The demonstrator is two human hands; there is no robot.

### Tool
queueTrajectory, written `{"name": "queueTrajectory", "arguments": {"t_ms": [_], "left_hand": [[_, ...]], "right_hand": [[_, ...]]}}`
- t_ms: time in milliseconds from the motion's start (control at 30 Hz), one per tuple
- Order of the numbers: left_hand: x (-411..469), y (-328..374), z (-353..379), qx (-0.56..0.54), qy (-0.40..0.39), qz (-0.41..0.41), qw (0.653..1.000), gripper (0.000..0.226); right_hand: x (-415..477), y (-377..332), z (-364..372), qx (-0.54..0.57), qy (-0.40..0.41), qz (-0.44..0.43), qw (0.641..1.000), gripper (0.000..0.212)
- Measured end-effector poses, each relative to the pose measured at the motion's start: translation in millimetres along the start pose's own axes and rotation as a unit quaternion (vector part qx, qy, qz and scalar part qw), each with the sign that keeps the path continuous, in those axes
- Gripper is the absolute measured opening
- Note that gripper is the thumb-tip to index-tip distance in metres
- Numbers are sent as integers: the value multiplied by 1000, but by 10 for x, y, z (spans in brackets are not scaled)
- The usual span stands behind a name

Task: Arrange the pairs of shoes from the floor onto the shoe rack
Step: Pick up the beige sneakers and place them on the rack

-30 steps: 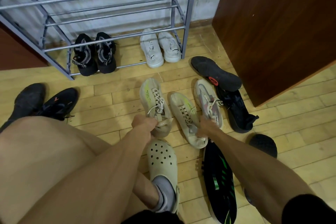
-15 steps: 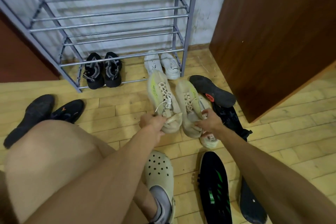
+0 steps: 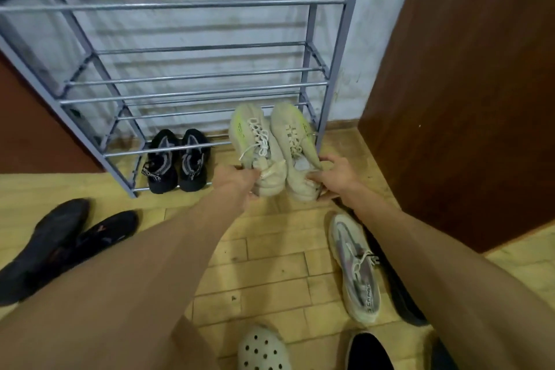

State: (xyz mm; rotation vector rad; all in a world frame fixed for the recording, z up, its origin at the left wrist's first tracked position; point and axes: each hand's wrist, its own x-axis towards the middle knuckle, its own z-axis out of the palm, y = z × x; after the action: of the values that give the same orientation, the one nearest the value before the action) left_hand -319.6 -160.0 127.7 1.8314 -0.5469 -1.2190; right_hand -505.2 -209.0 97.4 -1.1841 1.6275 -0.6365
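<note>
I hold a pair of beige sneakers with neon-yellow stripes, lifted off the floor in front of the grey metal shoe rack (image 3: 192, 78). My left hand (image 3: 232, 179) grips the heel of the left beige sneaker (image 3: 255, 144). My right hand (image 3: 333, 174) grips the heel of the right beige sneaker (image 3: 295, 141). Their toes point toward the rack's lower right corner. A pair of black sneakers (image 3: 177, 159) stands on the rack's bottom tier at the left. The white pair seen earlier is hidden behind the held sneakers.
A grey-and-white sneaker (image 3: 357, 267) lies on the wooden floor at the right beside a dark shoe (image 3: 402, 297). Two black shoes (image 3: 60, 243) lie at the left. A brown wooden door (image 3: 468, 84) stands right of the rack. My foot wears a perforated clog (image 3: 264, 351).
Both hands have lifted the beige sneakers from the floor and carried them forward toward the rack's lower right side. The view has moved closer to the rack.
</note>
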Motion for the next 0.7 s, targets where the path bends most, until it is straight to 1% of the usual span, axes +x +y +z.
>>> {"name": "queueTrajectory", "arguments": {"t_ms": [100, 267, 367, 467, 533, 633, 667, 700], "left_hand": [[430, 204, -8, 29, 11, 22, 999, 36], [1203, 417, 71, 24, -13, 41, 999, 39], [1567, 489, 165, 3, -29, 44, 999, 28], [1802, 550, 298, -15, -46, 50, 998, 13], [1886, 590, 409, -13, -40, 58, 997, 9], [1974, 635, 525, -11, -19, 53, 998, 6], [1984, 643, 536, 4, -9, 52, 999, 6], [2010, 638, 540, 40, 3, 58, 998, 12]], "right_hand": [[332, -208, 17, 21, -2, -2, 1000, 56], [928, -463, -9, -7, -15, -24, 1000, 48], [1247, -596, 65, 9, -6, -24, 1000, 39], [1508, -694, 137, 16, 5, -16, 1000, 42], [1633, -724, 179, 12, 8, -15, 1000, 43], [1732, -722, 253, 20, 18, -16, 1000, 39], [1745, -716, 273, 19, 27, -19, 999, 37], [1765, -706, 297, 14, 37, -20, 999, 35]]}}
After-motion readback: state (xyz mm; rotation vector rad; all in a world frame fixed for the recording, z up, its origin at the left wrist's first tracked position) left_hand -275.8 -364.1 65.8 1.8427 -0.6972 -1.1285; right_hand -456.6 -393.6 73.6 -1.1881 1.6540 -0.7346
